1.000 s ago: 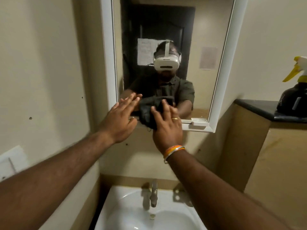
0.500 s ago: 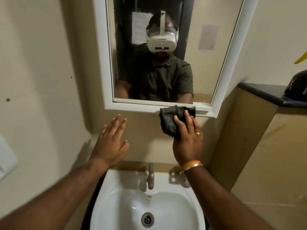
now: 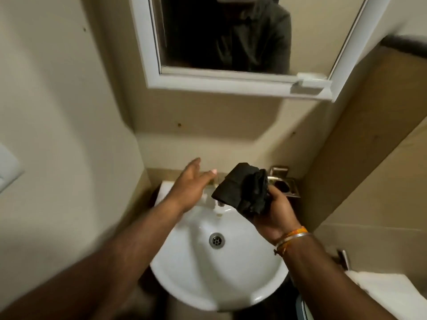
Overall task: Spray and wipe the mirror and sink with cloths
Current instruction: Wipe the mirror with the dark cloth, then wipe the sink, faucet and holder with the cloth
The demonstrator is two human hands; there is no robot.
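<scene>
A white round sink (image 3: 191,278) sits below me, with a metal drain (image 3: 216,240) in its bowl. Above it hangs a mirror (image 3: 226,35) in a white frame, reflecting a dark shirt. My right hand (image 3: 275,213) grips a crumpled black cloth (image 3: 245,189) over the back of the sink, above the tap. My left hand (image 3: 190,185) is stretched out with straight fingers over the sink's back left rim, holding nothing. The tap (image 3: 219,205) is mostly hidden behind the cloth and my left hand.
A metal holder (image 3: 285,183) is fixed to the wall right of the tap. A tan partition (image 3: 369,139) with a dark top rises on the right. A white object (image 3: 388,294) lies at the lower right. A white wall plate (image 3: 7,169) shows at the left edge.
Both hands came down from the mirror's lower edge to just above the sink. The view tilted downward, and the spray bottle on the ledge has left the frame.
</scene>
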